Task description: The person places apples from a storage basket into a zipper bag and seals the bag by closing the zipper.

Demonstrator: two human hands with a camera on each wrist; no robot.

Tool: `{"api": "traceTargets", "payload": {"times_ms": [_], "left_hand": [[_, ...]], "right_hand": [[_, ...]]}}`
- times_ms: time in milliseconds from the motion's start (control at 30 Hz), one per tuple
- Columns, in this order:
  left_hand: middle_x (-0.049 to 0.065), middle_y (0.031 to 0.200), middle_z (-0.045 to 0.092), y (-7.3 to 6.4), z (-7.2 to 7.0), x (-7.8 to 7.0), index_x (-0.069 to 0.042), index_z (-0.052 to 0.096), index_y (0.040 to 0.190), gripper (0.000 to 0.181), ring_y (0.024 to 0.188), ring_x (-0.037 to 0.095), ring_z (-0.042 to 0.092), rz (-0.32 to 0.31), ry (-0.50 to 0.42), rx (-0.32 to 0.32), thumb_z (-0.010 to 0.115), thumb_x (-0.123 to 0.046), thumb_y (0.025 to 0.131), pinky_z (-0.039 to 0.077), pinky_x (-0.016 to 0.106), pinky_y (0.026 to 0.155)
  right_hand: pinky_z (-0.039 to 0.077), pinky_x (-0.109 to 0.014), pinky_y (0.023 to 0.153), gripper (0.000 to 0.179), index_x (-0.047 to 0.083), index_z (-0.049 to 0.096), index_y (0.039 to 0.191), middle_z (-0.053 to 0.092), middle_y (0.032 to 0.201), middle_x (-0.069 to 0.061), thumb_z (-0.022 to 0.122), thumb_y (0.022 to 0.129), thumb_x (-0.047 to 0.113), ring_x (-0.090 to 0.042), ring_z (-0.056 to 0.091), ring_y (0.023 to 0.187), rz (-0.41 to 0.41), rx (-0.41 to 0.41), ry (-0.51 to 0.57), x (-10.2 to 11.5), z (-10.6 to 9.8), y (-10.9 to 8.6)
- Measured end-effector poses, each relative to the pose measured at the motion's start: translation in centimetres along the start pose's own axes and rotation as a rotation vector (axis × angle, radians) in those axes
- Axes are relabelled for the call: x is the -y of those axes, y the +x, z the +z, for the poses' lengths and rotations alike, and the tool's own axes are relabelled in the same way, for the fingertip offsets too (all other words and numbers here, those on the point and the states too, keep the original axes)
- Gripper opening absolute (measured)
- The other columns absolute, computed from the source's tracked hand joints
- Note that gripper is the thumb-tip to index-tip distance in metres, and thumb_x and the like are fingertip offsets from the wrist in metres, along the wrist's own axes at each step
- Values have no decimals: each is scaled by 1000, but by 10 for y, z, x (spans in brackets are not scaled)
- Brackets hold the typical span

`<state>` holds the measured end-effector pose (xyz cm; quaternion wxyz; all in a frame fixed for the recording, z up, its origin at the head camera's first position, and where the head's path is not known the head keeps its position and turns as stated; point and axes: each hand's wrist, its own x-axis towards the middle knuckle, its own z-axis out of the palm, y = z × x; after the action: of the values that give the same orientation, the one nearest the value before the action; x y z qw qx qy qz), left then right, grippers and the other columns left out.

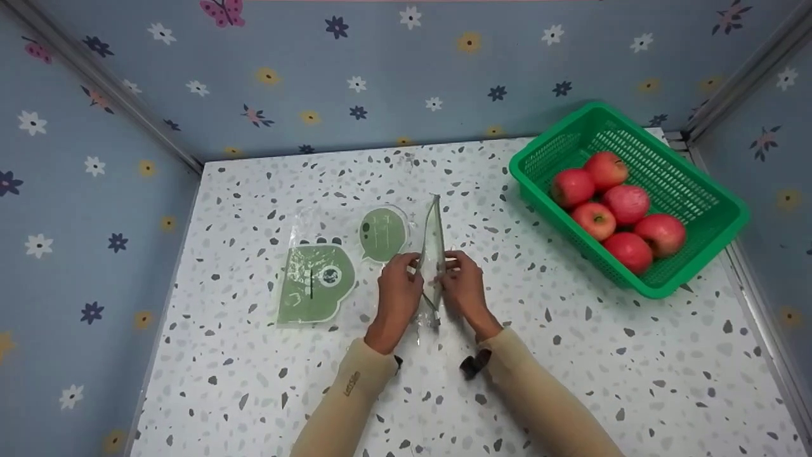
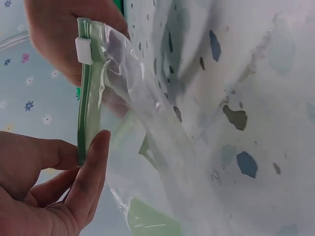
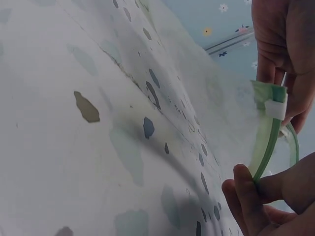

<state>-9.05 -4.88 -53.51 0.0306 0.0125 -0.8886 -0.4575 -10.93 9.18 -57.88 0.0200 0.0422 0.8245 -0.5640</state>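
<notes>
A clear slider zip bag (image 1: pixel 380 292) with a green dinosaur print (image 1: pixel 330 298) and a green speech bubble (image 1: pixel 384 231) lies on the speckled table (image 1: pixel 254 393). Its green-edged mouth stands up at the right and is parted in the middle. My left hand (image 1: pixel 399 289) pinches one lip of the mouth between thumb and fingers. Opposite it, my right hand (image 1: pixel 464 285) pinches the other lip. A white slider (image 2: pixel 84 50) sits at one end of the zip, in the left wrist view. Nothing but clear film and the tabletop shows within the bag.
At the right stands a green plastic basket (image 1: pixel 672 178) holding several red apples (image 1: pixel 628 203). Flower-patterned walls (image 1: pixel 380 70) enclose the table at the back and both sides. Dark wrist straps (image 1: pixel 476 365) show at the cuffs.
</notes>
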Motion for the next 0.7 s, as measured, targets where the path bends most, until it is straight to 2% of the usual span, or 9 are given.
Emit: {"api": "traceTargets", "payload": {"times_ms": [233, 433, 700], "left_hand": [[15, 103, 70, 1, 1, -5, 1, 73, 119, 25, 80, 27, 73, 34, -44, -45, 65, 7, 95, 60, 41, 71], [14, 105, 70, 2, 1, -9, 1, 73, 121, 25, 82, 26, 72, 12, -116, -93, 66, 5, 97, 61, 38, 71], [14, 103, 70, 0, 2, -11, 1, 74, 119, 24, 82, 26, 72, 64, -133, -169, 68, 5, 96, 61, 35, 70]], "right_hand": [[62, -35, 69, 42, -7, 64, 131, 75, 107, -23, 64, 89, -12, -35, 77, 90, 39, -19, 12, -1, -6, 2], [63, -40, 75, 41, -8, 65, 129, 75, 106, -24, 63, 88, -13, -37, 77, 94, 38, -53, 32, -3, -9, 2], [63, -45, 79, 39, -10, 65, 127, 74, 106, -26, 61, 88, -13, -38, 77, 94, 19, -89, 8, -6, -12, 4]]}}
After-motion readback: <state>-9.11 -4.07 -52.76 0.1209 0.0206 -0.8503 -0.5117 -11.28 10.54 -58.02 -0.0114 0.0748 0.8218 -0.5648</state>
